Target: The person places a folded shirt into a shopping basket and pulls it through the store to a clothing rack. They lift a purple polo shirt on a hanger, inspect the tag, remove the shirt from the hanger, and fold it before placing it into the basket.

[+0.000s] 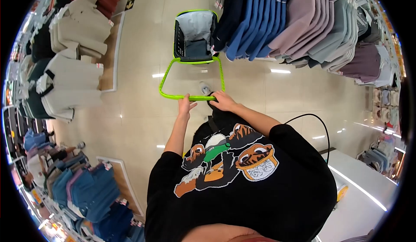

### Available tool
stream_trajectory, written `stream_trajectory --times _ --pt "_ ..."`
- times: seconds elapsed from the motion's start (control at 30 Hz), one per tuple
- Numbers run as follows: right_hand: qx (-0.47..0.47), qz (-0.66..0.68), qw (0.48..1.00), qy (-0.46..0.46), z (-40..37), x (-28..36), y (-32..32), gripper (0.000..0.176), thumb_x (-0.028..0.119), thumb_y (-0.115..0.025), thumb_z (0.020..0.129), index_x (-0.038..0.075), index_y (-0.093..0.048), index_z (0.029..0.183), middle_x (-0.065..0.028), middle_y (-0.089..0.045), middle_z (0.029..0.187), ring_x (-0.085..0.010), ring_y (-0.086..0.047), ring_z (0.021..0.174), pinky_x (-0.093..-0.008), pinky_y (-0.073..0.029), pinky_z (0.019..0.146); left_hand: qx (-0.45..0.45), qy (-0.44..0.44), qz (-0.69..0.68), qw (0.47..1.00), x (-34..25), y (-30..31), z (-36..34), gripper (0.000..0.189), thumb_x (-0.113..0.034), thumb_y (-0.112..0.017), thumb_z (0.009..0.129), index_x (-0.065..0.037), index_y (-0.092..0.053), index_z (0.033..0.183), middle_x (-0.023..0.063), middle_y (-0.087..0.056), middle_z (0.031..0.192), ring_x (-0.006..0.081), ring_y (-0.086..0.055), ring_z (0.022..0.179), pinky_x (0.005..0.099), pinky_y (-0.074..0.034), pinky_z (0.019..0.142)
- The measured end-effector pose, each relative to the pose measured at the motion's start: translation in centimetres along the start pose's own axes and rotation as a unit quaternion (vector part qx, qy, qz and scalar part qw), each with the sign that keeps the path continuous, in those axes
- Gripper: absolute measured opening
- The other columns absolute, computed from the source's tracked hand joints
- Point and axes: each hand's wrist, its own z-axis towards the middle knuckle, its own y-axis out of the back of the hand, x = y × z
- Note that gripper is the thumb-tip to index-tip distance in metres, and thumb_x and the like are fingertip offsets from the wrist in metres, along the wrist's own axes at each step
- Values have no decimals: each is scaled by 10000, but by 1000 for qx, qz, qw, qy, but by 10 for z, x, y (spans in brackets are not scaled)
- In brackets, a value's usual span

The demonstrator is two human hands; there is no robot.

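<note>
A black shopping basket (179,43) with a lime-green rim stands ahead on the floor, with light grey material inside it. From it a lime-green handle (163,82) reaches back toward my body. My left hand (185,105) is at the handle's near bar, left of its middle, with some fingers below the bar extended and apart and the thumb side against it. Near the bar's right end, my right hand (223,101) has its fingers wrapped round the handle.
Blue, mauve and grey shirts (255,23) hang at the upper right. Beige shirts (80,27) hang over a wooden platform (109,69) on the left. Folded denim-blue clothes (93,194) lie lower left. A white counter (359,185) stands at the lower right.
</note>
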Motion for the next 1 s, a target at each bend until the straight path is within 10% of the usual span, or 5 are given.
stream_trajectory --times 0.13,0.27,0.57,1.0 --pt "-18 19 1000 -9 52 16 29 469 403 -652 924 23 -614 1198 -197 -622 1187 -354 -552 1175 -437 -442 1021 19 -17 -32 999 -55 2 34 334 -153 -558 969 56 -486 1219 201 -600 1166 345 -644 1073 460 -638 809" --pt "-45 67 997 -5 108 21 78 489 469 -654 925 21 -677 1119 -220 -663 1085 -369 -586 1132 -446 -472 965 73 61 -137 986 -113 5 83 431 -265 -544 1024 22 -426 1323 202 -562 1309 377 -570 1223 544 -573 959" --pt "16 67 997 -23 213 6 131 525 517 -554 977 25 -723 1049 -227 -687 1068 -394 -602 1083 -465 -478 962 146 219 -99 959 -198 4 186 592 -409 -278 1098 74 -338 1435 253 -526 1424 378 -557 1291 516 -469 1093" --pt "-315 61 945 -70 334 22 185 516 517 -724 876 9 -674 950 -135 -586 1084 -292 -538 1035 -396 -450 926 183 369 -239 879 -332 -36 316 642 -376 -217 1094 131 -214 1488 346 -355 1509 494 -445 1358 394 -564 993"
